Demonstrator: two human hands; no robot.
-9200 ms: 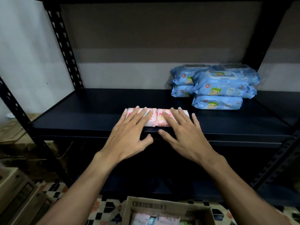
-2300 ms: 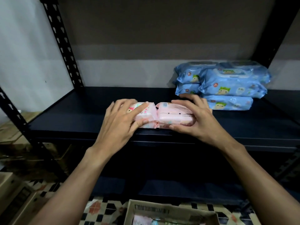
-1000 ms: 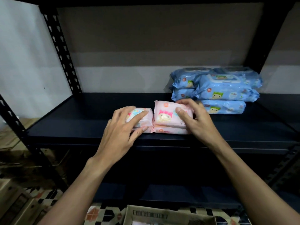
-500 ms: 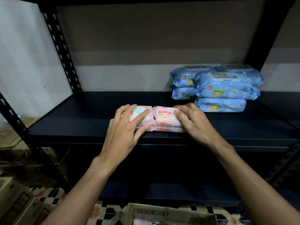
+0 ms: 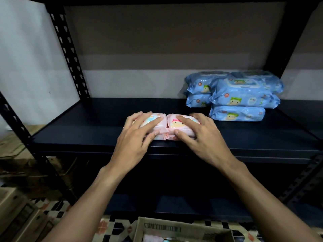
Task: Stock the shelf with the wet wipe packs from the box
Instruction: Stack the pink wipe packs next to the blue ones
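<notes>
Two stacks of pink wet wipe packs sit side by side at the front edge of the dark shelf (image 5: pixel 83 131). My left hand (image 5: pixel 132 142) rests flat on the left pink pack (image 5: pixel 158 124), fingers spread on top and thumb against its front. My right hand (image 5: pixel 204 142) lies the same way on the right pink pack (image 5: pixel 184 133), which tops another pink pack. The cardboard box (image 5: pixel 174 229) stands on the floor below, with more packs showing inside.
A pile of blue wet wipe packs (image 5: pixel 241 96) fills the back right of the shelf. Black perforated uprights (image 5: pixel 70 55) frame the bay. A lower shelf (image 5: pixel 192 205) lies beneath. Other cartons (image 5: pixel 15 217) stand at the bottom left on the patterned floor.
My right hand has lowered the tilted pink pack flat onto the one below and now lies on it. My left hand has stayed on the left pack.
</notes>
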